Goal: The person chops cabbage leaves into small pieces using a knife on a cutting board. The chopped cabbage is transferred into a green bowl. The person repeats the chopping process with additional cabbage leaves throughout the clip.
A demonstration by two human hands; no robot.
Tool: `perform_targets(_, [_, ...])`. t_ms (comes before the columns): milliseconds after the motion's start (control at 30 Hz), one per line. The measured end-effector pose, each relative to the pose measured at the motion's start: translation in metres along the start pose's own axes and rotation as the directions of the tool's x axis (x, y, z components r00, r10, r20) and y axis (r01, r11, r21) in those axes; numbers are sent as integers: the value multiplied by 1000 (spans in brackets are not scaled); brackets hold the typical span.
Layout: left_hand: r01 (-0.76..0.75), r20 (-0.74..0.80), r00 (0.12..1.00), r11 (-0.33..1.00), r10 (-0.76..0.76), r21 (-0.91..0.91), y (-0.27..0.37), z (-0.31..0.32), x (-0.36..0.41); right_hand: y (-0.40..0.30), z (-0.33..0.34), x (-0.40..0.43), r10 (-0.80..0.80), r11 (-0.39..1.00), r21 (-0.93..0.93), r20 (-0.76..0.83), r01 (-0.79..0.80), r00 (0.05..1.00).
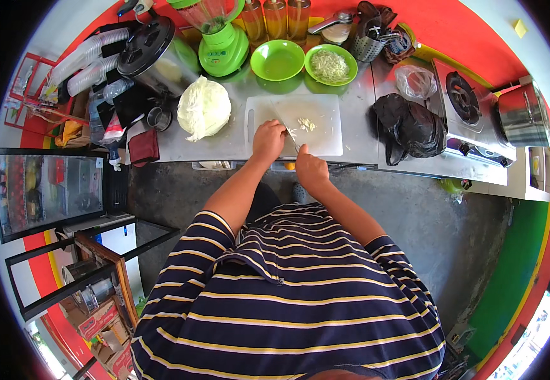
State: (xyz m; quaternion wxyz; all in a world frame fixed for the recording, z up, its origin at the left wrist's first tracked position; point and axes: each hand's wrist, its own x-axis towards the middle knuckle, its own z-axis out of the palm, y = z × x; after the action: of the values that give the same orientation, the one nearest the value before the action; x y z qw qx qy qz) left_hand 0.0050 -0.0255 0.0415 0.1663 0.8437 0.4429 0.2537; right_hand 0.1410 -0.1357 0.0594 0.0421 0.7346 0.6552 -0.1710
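My right hand (311,170) is closed around the handle of a kitchen knife (291,135), whose blade points up and left over a white plastic cutting board (329,137). Beside the blade, my left hand (269,141) rests on the board with curled fingers; whatever lies beneath them is hidden. Small pale cut pieces (306,124) lie on the board right of the knife. A pale green cabbage (203,109) sits on the steel counter left of the board. Behind the board stand an empty-looking green bowl (277,60) and a green bowl of pale shreds (330,66).
A green blender (223,50) and a large lidded steel pot (158,57) stand at the back left. To the right are a black plastic bag (410,126), a gas stove (474,109) and a steel pot (524,114). A dark red cloth (144,147) lies near the counter's front edge.
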Motion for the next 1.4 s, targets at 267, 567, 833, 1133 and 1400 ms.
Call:
perform_targets(267, [22,63,998,999,-25,36,5,-9,2,-2,-20,20,-25,999,46,36,24,999])
perform_targets(567, [35,-10,999,998,-35,43,14,-3,-8,0,-45,0,-26,995,99,146,11,989])
perform_targets(833, [47,7,999,996,-48,80,11,0,-5,2,-43,-1,-34,994,111,154,16,987])
perform_targets(1133, [58,37,998,998,-59,27,9,2,-7,-3,-27,-1,16,995,98,98,-25,995])
perform_targets(1400, [31,-25,999,999,-32,-9,3,-1,-15,-7,2,15,29,1000,1,6,-29,1000])
